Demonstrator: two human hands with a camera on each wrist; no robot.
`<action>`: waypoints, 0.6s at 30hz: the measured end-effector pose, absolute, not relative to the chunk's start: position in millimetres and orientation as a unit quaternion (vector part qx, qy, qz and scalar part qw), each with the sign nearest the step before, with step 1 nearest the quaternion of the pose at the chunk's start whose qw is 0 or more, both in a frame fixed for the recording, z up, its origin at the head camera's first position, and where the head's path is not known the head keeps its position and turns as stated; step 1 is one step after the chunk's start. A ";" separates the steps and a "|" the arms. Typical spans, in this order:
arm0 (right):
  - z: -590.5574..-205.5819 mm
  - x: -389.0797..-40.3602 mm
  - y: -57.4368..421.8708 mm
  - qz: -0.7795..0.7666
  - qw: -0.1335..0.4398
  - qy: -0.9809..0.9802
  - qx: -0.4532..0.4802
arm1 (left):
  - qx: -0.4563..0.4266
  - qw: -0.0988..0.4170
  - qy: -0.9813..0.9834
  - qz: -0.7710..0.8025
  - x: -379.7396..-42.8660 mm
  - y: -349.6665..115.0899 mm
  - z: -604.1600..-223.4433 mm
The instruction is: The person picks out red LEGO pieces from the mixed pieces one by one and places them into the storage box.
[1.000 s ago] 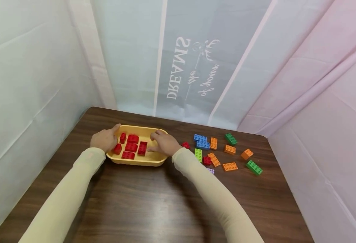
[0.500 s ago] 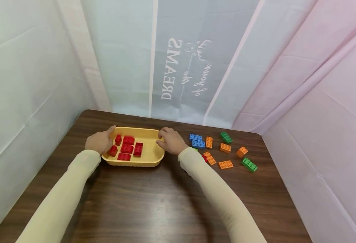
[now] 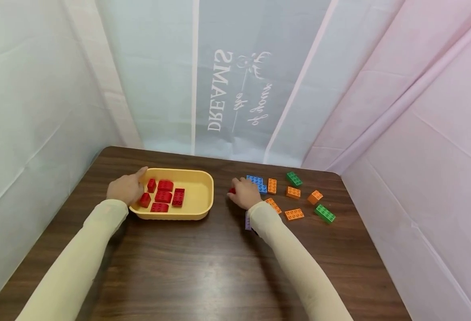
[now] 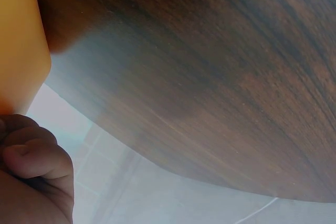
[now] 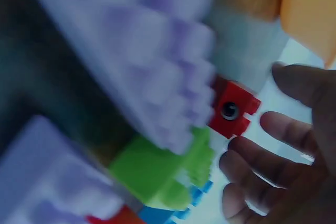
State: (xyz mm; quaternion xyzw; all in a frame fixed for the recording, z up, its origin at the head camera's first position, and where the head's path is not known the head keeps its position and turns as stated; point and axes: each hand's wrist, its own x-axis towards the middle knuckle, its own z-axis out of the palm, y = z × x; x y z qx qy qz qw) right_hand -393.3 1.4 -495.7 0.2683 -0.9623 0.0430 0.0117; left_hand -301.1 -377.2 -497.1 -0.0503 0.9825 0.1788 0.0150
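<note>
A yellow tray (image 3: 213, 191) on the table holds several red bricks (image 3: 163, 197), some with rounded tops. My left hand (image 3: 124, 189) grips the tray's left end; in the left wrist view its curled fingers (image 4: 44, 156) lie against the yellow wall. Right of the tray, my right hand (image 3: 246, 193) is low over a red brick (image 3: 232, 191), mostly covering it. The right wrist view has that red brick (image 5: 231, 109) just beyond spread, slightly bent fingers (image 5: 268, 156), with a gap between. Lilac bricks (image 5: 136, 51) and a lime-green brick (image 5: 152, 174) stand close by.
Blue bricks (image 3: 255, 180), orange bricks (image 3: 294, 214) and green bricks (image 3: 325, 213) lie loose on the right of the dark wooden table (image 3: 179, 267). A lilac brick (image 3: 248, 221) is partly under my right sleeve. Fabric walls (image 3: 159, 89) enclose the back and sides.
My right hand has left the tray's right end and moved right to the red brick on the table. My left hand stays at the tray. The head view has shifted slightly.
</note>
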 end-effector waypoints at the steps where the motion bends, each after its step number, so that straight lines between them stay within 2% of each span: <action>1: -497.9 -392.7 3.3 0.039 0.009 -0.963 0.268 | -0.051 0.016 0.982 0.179 -301.3 -376.8 -497.0; 18: -505.6 -394.5 12.8 0.061 0.024 -0.958 0.279 | -0.057 0.017 0.983 0.173 -300.1 -373.7 -496.0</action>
